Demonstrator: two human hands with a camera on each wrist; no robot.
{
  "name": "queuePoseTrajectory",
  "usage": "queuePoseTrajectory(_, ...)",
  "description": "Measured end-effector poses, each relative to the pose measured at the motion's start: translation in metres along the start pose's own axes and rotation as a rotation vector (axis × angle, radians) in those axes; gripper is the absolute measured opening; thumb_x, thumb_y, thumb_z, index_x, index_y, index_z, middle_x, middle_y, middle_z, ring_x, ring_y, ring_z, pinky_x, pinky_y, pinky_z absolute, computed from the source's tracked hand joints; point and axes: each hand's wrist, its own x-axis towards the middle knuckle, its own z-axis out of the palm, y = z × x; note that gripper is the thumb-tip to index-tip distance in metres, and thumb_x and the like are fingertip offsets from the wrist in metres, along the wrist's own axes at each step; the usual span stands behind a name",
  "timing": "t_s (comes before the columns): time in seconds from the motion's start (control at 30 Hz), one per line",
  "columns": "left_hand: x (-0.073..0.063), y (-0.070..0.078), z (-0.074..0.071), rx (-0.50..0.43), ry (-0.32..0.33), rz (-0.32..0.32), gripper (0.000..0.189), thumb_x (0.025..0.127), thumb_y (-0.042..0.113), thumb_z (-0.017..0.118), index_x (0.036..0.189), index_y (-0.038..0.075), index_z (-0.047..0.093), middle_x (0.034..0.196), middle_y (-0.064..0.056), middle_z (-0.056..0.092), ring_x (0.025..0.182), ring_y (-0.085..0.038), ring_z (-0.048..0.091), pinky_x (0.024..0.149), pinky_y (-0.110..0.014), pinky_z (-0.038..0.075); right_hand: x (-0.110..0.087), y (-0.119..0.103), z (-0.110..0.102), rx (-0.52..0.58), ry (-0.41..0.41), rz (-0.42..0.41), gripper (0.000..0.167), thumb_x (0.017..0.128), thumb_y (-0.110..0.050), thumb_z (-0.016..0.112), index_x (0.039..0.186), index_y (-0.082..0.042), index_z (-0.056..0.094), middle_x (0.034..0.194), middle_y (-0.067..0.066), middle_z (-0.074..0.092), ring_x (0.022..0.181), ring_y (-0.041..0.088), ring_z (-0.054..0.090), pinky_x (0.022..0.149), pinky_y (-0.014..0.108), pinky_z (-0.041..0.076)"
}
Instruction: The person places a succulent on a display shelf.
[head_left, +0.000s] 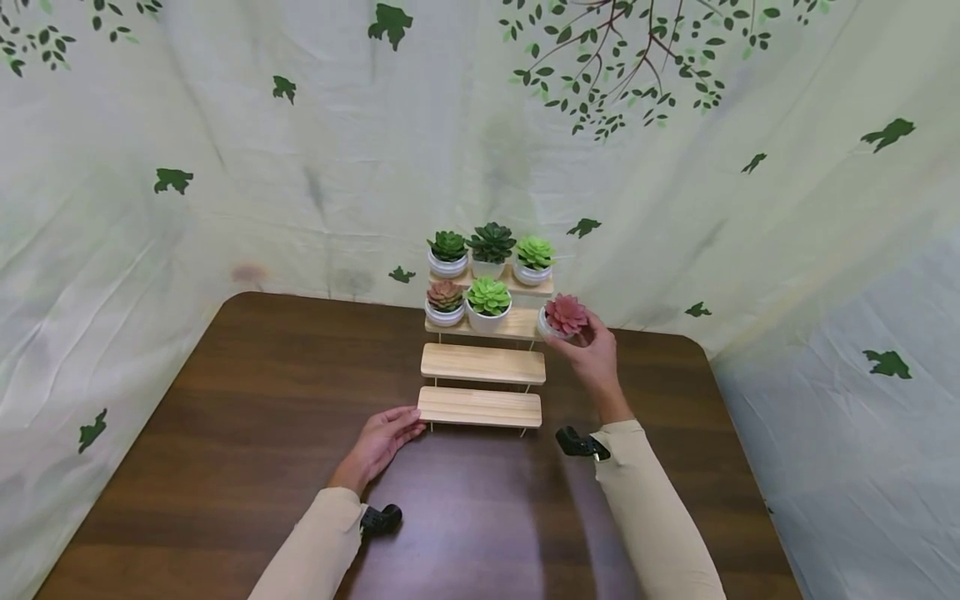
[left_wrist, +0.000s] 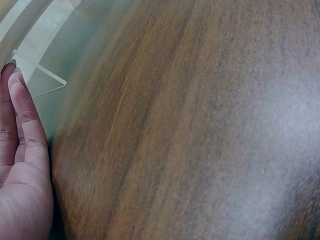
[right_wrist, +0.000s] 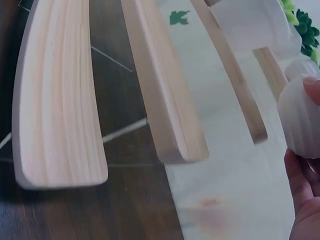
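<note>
A wooden tiered stand with four narrow shelves stands on the table; its lowest shelf [head_left: 480, 407] is bare, as is the shelf above it [head_left: 483, 364]. My left hand [head_left: 381, 442] touches the left end of the lowest shelf, its fingers straight in the left wrist view. At the right end of the second shelf from the top [head_left: 517, 323], my right hand [head_left: 596, 358] grips a pink potted succulent [head_left: 566, 314] by its white pot [right_wrist: 301, 120]. That shelf carries a reddish succulent [head_left: 445, 297] and a light green one [head_left: 488, 297].
On the top shelf stand a green succulent [head_left: 447, 247], a dark green one [head_left: 491, 243] and a bright green one [head_left: 535, 253], all in white pots. The brown table [head_left: 300, 383] backs onto a leaf-printed cloth [head_left: 337, 167].
</note>
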Motion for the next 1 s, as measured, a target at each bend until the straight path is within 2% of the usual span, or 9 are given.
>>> queuePoseTrajectory(0.2, -0.001, -0.001, -0.002, 0.005, -0.003, 0.001, 0.012, 0.096, 0.0, 0.055, 0.105, -0.001, 0.063, 0.087, -0.002, 0.069, 0.081, -0.012, 0.066, 0.08, -0.023, 0.055, 0.006, 0.008, 0.013, -0.03, -0.012, -0.02, 0.065, 0.074, 0.007, 0.078, 0.133, 0.005, 0.05, 0.132, 0.02, 0.054, 0.118, 0.023, 0.053, 0.1, 0.024, 0.045)
queuePoseTrajectory(0.43, -0.001, -0.001, -0.003, 0.001, -0.006, 0.011, 0.011, 0.096, 0.001, 0.055, 0.102, 0.001, 0.064, 0.087, -0.002, 0.069, 0.081, -0.011, 0.067, 0.079, -0.022, 0.055, 0.013, 0.009, 0.023, -0.081, -0.018, -0.002, 0.066, 0.074, 0.002, 0.081, 0.133, 0.002, 0.052, 0.128, 0.018, 0.057, 0.115, 0.023, 0.055, 0.099, 0.027, 0.046)
queuePoseTrajectory(0.6, -0.001, -0.001, -0.002, 0.003, -0.014, 0.016, 0.012, 0.097, 0.0, 0.054, 0.104, 0.0, 0.064, 0.087, -0.001, 0.07, 0.082, -0.011, 0.067, 0.079, -0.022, 0.055, 0.017, 0.011, 0.028, -0.076, -0.044, -0.001, 0.066, 0.073, 0.002, 0.081, 0.132, 0.003, 0.052, 0.126, 0.019, 0.058, 0.113, 0.022, 0.056, 0.099, 0.03, 0.046)
queuePoseTrajectory(0.83, -0.001, -0.002, -0.003, 0.002, -0.018, 0.014, 0.012, 0.096, -0.002, 0.054, 0.101, 0.002, 0.065, 0.088, -0.002, 0.069, 0.082, -0.012, 0.067, 0.079, -0.022, 0.055, 0.018, 0.014, 0.031, -0.041, -0.076, -0.002, 0.065, 0.071, 0.006, 0.081, 0.129, 0.006, 0.053, 0.123, 0.022, 0.059, 0.112, 0.025, 0.055, 0.103, 0.043, 0.042)
queuePoseTrajectory(1.0, 0.0, -0.002, -0.002, -0.01, -0.03, 0.017, 0.014, 0.096, -0.002, 0.054, 0.101, 0.003, 0.065, 0.088, -0.002, 0.07, 0.082, -0.012, 0.067, 0.08, -0.022, 0.055, 0.018, 0.014, 0.03, -0.06, -0.073, 0.009, 0.064, 0.073, 0.003, 0.081, 0.13, 0.006, 0.052, 0.125, 0.022, 0.057, 0.115, 0.026, 0.053, 0.105, 0.043, 0.039)
